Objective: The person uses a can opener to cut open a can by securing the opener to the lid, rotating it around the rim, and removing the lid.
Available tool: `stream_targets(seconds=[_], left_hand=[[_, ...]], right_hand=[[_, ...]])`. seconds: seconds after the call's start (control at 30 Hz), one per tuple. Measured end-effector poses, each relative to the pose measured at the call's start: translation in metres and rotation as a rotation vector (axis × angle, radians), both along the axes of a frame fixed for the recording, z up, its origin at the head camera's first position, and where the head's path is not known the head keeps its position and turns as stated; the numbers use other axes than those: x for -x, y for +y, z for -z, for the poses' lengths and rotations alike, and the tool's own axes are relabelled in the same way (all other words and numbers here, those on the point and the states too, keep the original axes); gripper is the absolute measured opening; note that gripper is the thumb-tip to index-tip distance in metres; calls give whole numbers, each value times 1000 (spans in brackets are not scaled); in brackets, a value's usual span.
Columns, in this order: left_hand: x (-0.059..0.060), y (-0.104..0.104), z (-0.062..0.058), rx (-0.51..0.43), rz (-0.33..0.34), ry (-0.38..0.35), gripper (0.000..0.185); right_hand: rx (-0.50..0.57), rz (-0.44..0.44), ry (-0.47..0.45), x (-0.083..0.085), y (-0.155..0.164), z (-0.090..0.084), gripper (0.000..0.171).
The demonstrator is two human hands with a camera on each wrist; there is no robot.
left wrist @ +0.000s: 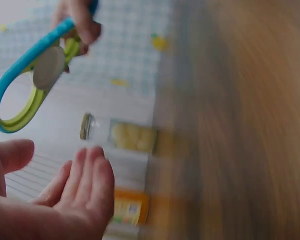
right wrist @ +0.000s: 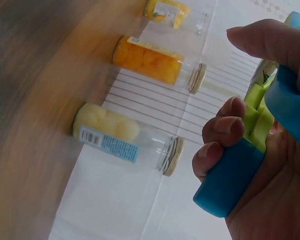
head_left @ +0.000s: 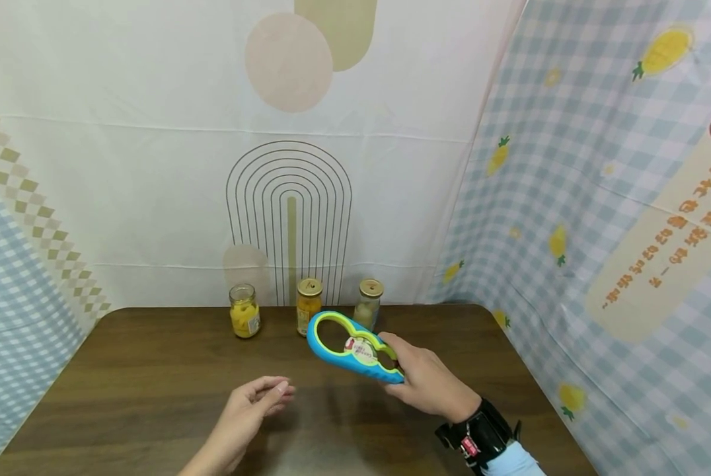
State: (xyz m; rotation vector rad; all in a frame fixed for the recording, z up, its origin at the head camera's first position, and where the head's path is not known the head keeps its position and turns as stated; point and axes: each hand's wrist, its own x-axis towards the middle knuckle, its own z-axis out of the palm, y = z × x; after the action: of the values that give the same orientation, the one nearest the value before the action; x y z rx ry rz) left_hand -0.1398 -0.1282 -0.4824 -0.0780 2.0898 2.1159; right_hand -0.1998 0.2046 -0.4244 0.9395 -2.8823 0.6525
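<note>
My right hand (head_left: 429, 380) grips a blue and lime-green jar opener (head_left: 337, 356) by its narrow end, fingers curled round it. Its large ring points to the left, and a round label (head_left: 360, 349) sits in the middle. My left hand (head_left: 245, 413) hovers over the table with nothing in it, its fingers loosely bent in the head view and fairly straight in the left wrist view. Beyond the hands stand a jar of pale fruit (right wrist: 107, 125) and a jar of orange fruit (right wrist: 147, 61), both with gold lids. A lidless jar of yellow fruit (head_left: 245, 317) stands at left.
The brown wooden table (head_left: 153, 383) carries the three jars near its back edge. Right behind it hangs a white printed cloth (head_left: 153, 198). A blue checked cloth (head_left: 534, 218) hangs along the right side, and another checked cloth (head_left: 16, 264) lies to the left.
</note>
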Motion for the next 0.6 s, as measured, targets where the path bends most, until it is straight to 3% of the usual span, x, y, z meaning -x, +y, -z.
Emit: stream_targets(seconds=[0.13,0.27,0.43,0.6], left_hand=[[10,11,-3,-271,268,-52,58],[17,29,-8,-545,471,-103,45],[15,49,-10,-799,620,-218,47],[12,63,-10,-892,651,-241,55]], right_hand=[[-13,-13,1,-4,-6,-2,76],[-12,-42,-19,-11,-11,-2,76],[2,-71,-52,-16,-14,0,74],[18,-80,-52,-19,-13,0,73]])
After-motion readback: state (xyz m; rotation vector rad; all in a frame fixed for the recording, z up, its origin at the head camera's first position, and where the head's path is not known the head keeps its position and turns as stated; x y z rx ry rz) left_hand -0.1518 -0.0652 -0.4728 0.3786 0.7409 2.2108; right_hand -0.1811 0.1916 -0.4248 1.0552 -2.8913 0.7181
